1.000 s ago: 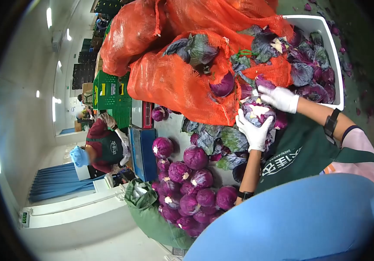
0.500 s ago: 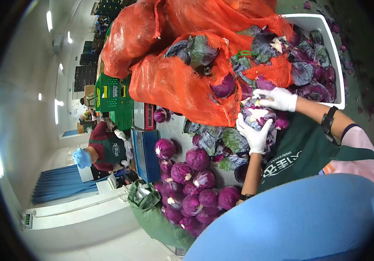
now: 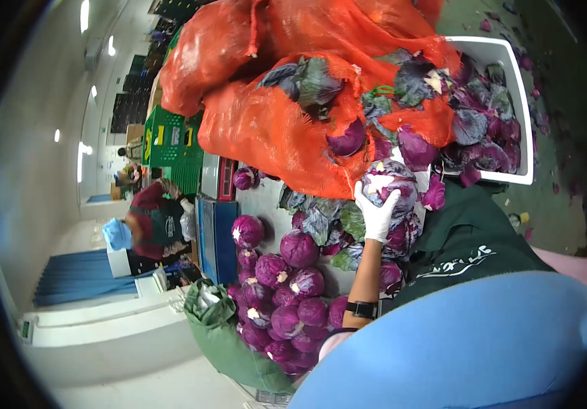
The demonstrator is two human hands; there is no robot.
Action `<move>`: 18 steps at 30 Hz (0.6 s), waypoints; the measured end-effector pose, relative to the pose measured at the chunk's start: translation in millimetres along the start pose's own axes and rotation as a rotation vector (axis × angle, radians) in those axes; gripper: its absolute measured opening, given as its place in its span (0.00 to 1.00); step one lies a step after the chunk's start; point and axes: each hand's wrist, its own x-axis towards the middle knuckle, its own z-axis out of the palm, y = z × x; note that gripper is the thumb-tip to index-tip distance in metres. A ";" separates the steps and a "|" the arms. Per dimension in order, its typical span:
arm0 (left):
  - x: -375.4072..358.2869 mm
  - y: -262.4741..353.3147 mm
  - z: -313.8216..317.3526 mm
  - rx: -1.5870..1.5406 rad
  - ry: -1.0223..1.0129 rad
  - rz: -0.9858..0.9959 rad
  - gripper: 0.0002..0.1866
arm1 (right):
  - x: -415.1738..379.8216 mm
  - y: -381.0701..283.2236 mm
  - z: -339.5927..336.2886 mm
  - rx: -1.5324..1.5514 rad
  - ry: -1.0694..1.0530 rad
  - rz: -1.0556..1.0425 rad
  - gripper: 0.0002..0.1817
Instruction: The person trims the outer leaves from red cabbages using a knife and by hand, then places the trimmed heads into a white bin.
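My left hand (image 3: 378, 213), in a white glove, is closed around a red cabbage (image 3: 395, 178) with a pale cut stem end and some loose outer leaves. My right hand is out of view. Close above the held cabbage a large purple leaf (image 3: 416, 148) lies at the edge of an orange mesh sack (image 3: 273, 136). Below my left hand, dark outer leaves (image 3: 320, 221) are scattered on the table. Near my left forearm is a heap of trimmed purple cabbages (image 3: 286, 293).
A white bin (image 3: 526, 123) full of leaves stands at upper right. More orange sacks (image 3: 204, 54) are piled at the top. Left of the heap are a blue box (image 3: 217, 238) and green crates (image 3: 170, 140). A co-worker (image 3: 150, 218) in a blue cap stands farther off.
My right hand has left the cabbage and gone out of view. My left hand still holds the cabbage. A large purple leaf now lies beside it. The whole view has shifted slightly.
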 end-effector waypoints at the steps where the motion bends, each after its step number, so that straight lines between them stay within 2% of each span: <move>1: -0.5 3.5 -0.7 0.017 -0.003 0.007 0.63 | -1.0 -23.3 24.7 0.072 0.005 -0.044 0.18; 3: 1.2 -2.0 -3.6 0.006 -0.020 0.025 0.64 | -4.5 -58.8 76.6 0.178 -0.043 -0.080 0.18; 4: 2.5 -0.4 -4.6 0.026 0.004 0.054 0.61 | -5.1 -79.9 93.3 0.209 -0.069 -0.081 0.17; 6: 7.6 50.8 -21.0 0.470 -0.106 0.024 0.56 | -10.0 -94.7 131.0 0.242 -0.094 -0.072 0.17; 7: 15.9 79.7 -25.7 0.516 -0.019 0.435 0.53 | -8.7 -94.1 132.6 0.235 -0.085 -0.083 0.17; 9: 3.2 200.8 -31.5 0.179 -0.055 0.613 0.47 | -4.4 -103.2 118.2 0.234 -0.053 -0.088 0.17; 10: 1.6 236.5 -26.9 0.024 -0.288 0.693 0.48 | -2.7 -95.5 122.5 0.232 -0.036 -0.085 0.16; 11: -13.6 277.8 -20.7 -0.173 -0.442 0.894 0.47 | 1.9 -92.2 111.9 0.216 -0.009 -0.094 0.16; 12: -19.4 319.3 -15.6 -0.216 -0.829 0.907 0.44 | 7.3 -88.8 100.1 0.200 0.025 -0.101 0.16; 13: -37.2 329.5 0.1 -0.354 -0.936 0.967 0.40 | 12.1 -84.5 81.3 0.178 0.077 -0.113 0.16; 15: -68.4 350.8 24.1 -0.445 -1.263 0.944 0.34 | 24.7 -78.7 35.5 0.121 0.203 -0.135 0.16; 17: -69.9 367.9 23.3 -0.284 -1.443 0.894 0.30 | 35.5 -78.9 -23.4 0.050 0.341 -0.168 0.15; 18: -67.9 371.2 19.8 -0.177 -1.413 0.932 0.28 | 42.0 -82.4 -55.9 0.005 0.412 -0.192 0.15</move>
